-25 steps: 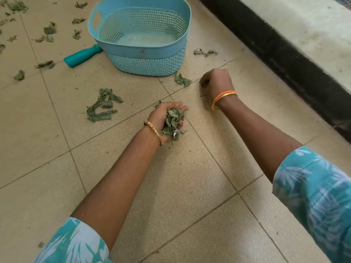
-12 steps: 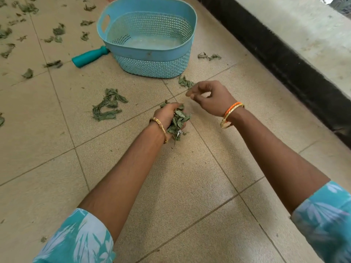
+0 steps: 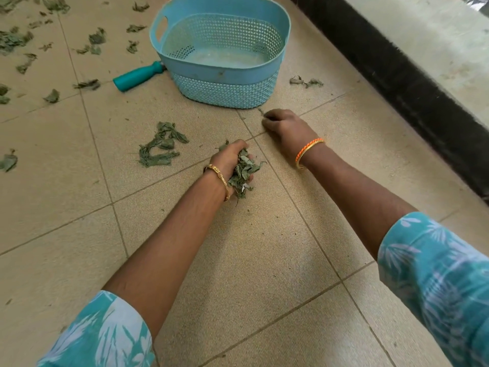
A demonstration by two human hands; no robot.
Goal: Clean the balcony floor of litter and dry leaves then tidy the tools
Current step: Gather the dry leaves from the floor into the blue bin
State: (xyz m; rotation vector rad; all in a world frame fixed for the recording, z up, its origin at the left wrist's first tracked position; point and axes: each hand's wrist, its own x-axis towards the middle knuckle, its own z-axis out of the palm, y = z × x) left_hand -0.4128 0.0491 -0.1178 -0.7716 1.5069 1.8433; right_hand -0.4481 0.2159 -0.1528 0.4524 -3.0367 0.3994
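My left hand (image 3: 229,157) is shut around a bunch of dry green leaves (image 3: 242,172), held just above the tiled floor. My right hand (image 3: 288,128) rests on the floor right in front of the blue perforated basket (image 3: 225,74), fingers curled down over a small leaf; only its tip (image 3: 260,110) shows past the fingertips. The basket looks empty inside. A clump of dry leaves (image 3: 158,148) lies on the tile left of my left hand.
A teal tool handle (image 3: 137,76) sticks out from behind the basket's left side. Two leaves (image 3: 305,82) lie right of the basket, and several more (image 3: 95,38) are scattered at the upper left. A black skirting (image 3: 397,83) and raised ledge (image 3: 423,27) border the right.
My right hand, lifted beside the left hand half a second ago, has gone back down to the floor near the basket, over the leaf there. The left hand keeps its bunch.
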